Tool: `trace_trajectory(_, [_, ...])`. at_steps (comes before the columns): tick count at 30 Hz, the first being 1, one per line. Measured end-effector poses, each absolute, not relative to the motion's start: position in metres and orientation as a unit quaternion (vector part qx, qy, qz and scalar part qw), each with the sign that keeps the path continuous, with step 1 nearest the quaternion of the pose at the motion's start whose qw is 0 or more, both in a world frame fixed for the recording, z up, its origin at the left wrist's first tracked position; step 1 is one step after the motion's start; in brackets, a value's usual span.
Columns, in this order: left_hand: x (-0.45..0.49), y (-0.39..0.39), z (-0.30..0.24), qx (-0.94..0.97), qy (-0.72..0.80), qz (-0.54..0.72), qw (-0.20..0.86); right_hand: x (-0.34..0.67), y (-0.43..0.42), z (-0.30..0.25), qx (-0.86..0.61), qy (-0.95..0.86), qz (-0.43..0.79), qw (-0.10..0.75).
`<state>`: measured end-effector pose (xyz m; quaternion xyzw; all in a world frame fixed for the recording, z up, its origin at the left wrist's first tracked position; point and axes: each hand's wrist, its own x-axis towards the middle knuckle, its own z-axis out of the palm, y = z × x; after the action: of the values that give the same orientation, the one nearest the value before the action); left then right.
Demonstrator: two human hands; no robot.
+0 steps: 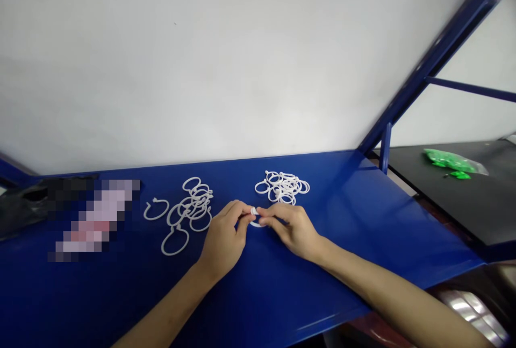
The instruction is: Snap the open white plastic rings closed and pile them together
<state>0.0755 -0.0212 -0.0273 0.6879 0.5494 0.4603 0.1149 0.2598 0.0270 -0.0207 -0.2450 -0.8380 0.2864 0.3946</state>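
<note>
Between my two hands is a white plastic ring [255,224], low over the blue shelf. My left hand [228,235] pinches it from the left, thumb and forefinger close to the small clasp at its top. From the right, my right hand [292,229] grips the same ring in a pinch. Fingers cover much of it, so I cannot tell whether the clasp is fastened. Left of my hands lies a loose pile of white rings [189,205], with one open ring [156,209] apart from it. Just beyond my right hand sits a tighter heap of white rings [282,186].
The blue metal shelf [282,294] backs onto a white wall [242,68]. A blurred-out pinkish packet [100,213] and a black bag [24,208] lie at the left. A blue post [427,68] rises at right, near a black table [455,197] holding a green bag [451,161].
</note>
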Motion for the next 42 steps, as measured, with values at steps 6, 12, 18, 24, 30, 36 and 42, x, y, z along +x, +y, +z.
trace_trajectory(6, [0.07, -0.021, -0.031, 0.731, 0.526, 0.423, 0.095, 0.26, 0.025, -0.024, -0.223, -0.865, 0.232, 0.385])
trace_trajectory(12, [0.056, -0.01, -0.023, 0.785, 0.535, 0.309, 0.053, 0.271, 0.047, -0.019, -0.259, -0.896, 0.137, 0.334])
trace_trajectory(18, [0.016, 0.004, -0.018, 0.727, 0.666, 0.129, -0.104, 0.303, 0.084, -0.003, -0.401, -0.875, -0.044, 0.268])
trace_trajectory(24, [-0.004, 0.008, -0.02, 0.691, 0.714, 0.049, -0.097, 0.322, 0.1, 0.003, -0.367, -0.903, 0.023, 0.223])
trace_trajectory(30, [-0.004, 0.008, -0.018, 0.68, 0.726, 0.047, -0.096, 0.324, 0.098, 0.006, -0.379, -0.907, 0.073, 0.17])
trace_trajectory(36, [-0.008, 0.008, -0.017, 0.678, 0.726, 0.042, -0.11, 0.324, 0.093, 0.007, -0.385, -0.909, 0.055, 0.15])
trace_trajectory(42, [-0.009, 0.008, -0.014, 0.683, 0.72, 0.07, -0.097, 0.323, 0.089, 0.01, -0.391, -0.906, 0.025, 0.161])
